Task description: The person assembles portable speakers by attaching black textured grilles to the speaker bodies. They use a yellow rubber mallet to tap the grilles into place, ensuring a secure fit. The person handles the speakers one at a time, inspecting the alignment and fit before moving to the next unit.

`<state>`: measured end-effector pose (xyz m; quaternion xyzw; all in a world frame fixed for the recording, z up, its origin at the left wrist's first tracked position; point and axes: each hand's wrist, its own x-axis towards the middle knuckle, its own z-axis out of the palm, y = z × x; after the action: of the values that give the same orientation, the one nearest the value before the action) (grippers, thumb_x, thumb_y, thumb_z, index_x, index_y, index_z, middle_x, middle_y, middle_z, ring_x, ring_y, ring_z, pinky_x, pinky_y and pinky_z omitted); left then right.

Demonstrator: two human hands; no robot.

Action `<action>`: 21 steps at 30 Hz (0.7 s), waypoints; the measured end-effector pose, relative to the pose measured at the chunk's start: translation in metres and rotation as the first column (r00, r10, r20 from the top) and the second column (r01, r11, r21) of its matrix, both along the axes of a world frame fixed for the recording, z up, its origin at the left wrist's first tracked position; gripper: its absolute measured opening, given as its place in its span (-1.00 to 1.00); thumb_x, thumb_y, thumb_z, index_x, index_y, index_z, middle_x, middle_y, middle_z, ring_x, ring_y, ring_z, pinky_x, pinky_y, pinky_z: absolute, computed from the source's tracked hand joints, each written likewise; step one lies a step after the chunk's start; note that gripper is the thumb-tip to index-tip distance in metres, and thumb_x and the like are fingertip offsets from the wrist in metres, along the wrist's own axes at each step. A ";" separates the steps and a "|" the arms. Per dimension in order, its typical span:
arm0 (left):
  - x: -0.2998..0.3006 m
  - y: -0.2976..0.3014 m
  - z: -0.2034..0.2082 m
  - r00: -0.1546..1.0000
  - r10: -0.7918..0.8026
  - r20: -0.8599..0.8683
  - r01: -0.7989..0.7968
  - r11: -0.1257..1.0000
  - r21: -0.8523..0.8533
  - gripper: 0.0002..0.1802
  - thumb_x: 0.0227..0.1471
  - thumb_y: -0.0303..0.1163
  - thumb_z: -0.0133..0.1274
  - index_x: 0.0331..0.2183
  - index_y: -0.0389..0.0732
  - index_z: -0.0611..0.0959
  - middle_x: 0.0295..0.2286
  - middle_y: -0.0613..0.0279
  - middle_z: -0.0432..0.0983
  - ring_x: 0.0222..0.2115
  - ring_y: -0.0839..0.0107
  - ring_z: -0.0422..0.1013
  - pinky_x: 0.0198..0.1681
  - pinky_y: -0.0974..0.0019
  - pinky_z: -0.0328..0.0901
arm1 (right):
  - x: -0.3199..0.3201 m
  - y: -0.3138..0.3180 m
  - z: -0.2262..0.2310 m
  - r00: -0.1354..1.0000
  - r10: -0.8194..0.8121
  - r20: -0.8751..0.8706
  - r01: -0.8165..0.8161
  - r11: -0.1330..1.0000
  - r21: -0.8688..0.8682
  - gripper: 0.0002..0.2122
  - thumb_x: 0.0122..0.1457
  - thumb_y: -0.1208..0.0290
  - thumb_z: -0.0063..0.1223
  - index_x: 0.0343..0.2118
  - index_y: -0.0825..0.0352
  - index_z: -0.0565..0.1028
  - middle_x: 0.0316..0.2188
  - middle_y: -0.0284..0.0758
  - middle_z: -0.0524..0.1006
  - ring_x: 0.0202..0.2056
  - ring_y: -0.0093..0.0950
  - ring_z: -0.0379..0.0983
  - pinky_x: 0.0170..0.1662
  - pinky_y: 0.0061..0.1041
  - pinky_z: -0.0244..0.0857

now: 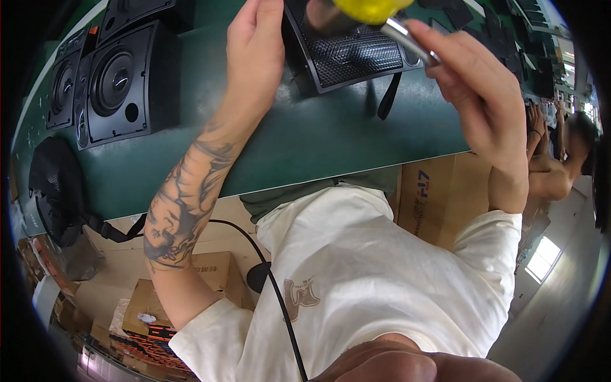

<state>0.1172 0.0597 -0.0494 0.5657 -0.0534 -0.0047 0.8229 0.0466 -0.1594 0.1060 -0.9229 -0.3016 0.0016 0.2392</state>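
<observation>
My left hand [256, 44] rests on the left edge of a black mesh speaker grille [356, 54] lying on the green conveyor table [305, 140]. My right hand [477, 89] grips a tool with a metal shaft [410, 41] and a yellow handle [369, 7], held over the grille's upper right part. A black strap [388, 95] hangs from the grille toward me. The tool's tip is hidden by my fingers.
Two black speaker boxes [121, 83] [63, 86] stand at the table's left, another [137, 13] behind them. A round black mesh cover [54, 191] hangs at the left edge. Cardboard boxes [439, 191] sit under the table. Another person [560, 165] is at the right.
</observation>
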 end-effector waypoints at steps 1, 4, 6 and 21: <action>0.001 0.001 0.000 1.000 -0.012 0.009 0.013 0.999 -0.033 -0.59 0.44 -0.23 -0.16 0.00 -0.37 0.58 -0.12 0.21 0.55 -0.07 0.48 0.43 0.08 0.41 0.28 | 0.002 -0.001 -0.004 1.000 -0.018 0.004 0.018 1.000 0.021 -0.53 0.19 0.73 0.00 0.19 0.35 0.51 -0.40 -0.36 0.43 -0.46 -0.60 0.28 -0.39 -0.63 0.15; 0.002 0.000 -0.006 0.999 -0.022 0.045 0.023 0.999 -0.025 -0.55 0.46 -0.21 -0.22 0.04 -0.38 0.56 -0.10 0.22 0.56 -0.07 0.50 0.43 0.10 0.42 0.26 | 0.011 0.008 -0.002 0.992 -0.072 -0.102 0.070 0.997 -0.017 -0.58 0.28 0.66 -0.02 0.20 0.34 0.47 -0.40 -0.26 0.46 -0.43 -0.42 0.37 -0.34 -0.49 0.25; 0.002 0.002 -0.011 1.000 0.020 -0.002 -0.020 0.998 -0.055 -0.56 0.44 -0.25 -0.20 0.12 -0.34 0.52 -0.01 0.25 0.53 0.00 0.51 0.40 0.14 0.43 0.24 | 0.025 0.012 0.004 0.983 -0.026 -0.184 0.011 0.997 -0.082 -0.58 0.29 0.60 0.03 0.22 0.39 0.42 -0.38 -0.14 0.49 -0.38 -0.21 0.46 -0.30 -0.32 0.33; 0.001 0.005 0.005 0.992 -0.004 -0.129 -0.007 0.997 -0.082 -0.56 0.46 -0.22 -0.24 0.05 -0.38 0.54 -0.01 0.19 0.52 0.02 0.47 0.39 0.18 0.36 0.22 | 0.054 0.014 0.012 0.997 0.031 -0.078 -0.037 0.996 -0.080 -0.57 0.24 0.58 0.01 0.19 0.41 0.44 -0.35 -0.02 0.53 -0.30 -0.08 0.51 -0.21 -0.25 0.36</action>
<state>0.1183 0.0645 -0.0440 0.5299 0.0002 -0.0384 0.8472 0.1003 -0.1455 0.1185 -0.9259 -0.3075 0.0532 0.2127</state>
